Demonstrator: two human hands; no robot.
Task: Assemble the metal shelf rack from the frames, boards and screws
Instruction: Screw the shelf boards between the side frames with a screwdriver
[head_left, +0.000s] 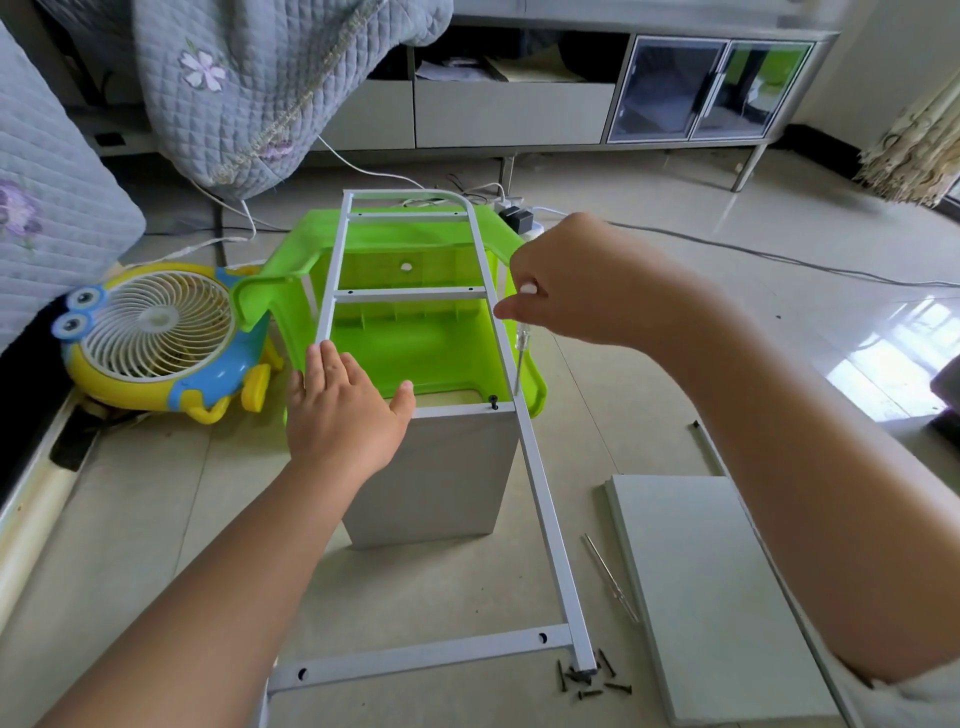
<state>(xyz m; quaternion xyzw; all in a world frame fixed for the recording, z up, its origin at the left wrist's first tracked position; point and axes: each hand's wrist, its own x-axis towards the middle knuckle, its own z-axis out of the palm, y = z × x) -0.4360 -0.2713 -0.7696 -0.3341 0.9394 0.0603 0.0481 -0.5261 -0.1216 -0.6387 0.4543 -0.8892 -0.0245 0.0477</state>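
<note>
So over at 9 o'clock there's a yellow cartoon fan (156, 338) on the floor. Left hand (343, 410) lies flat with fingers spread, pressing on the grey metal frame (540, 488) and the top edge of the shelf board (441, 473) standing under it. The frame leans on a green plastic stool (415, 343) at 12. Right hand (566, 291) grips a screwdriver (519, 358), tip just beside a black screw (492, 401) in the crossbar. Spare screws (589, 678) lie at 5 o'clock near another board (711, 592).
</note>
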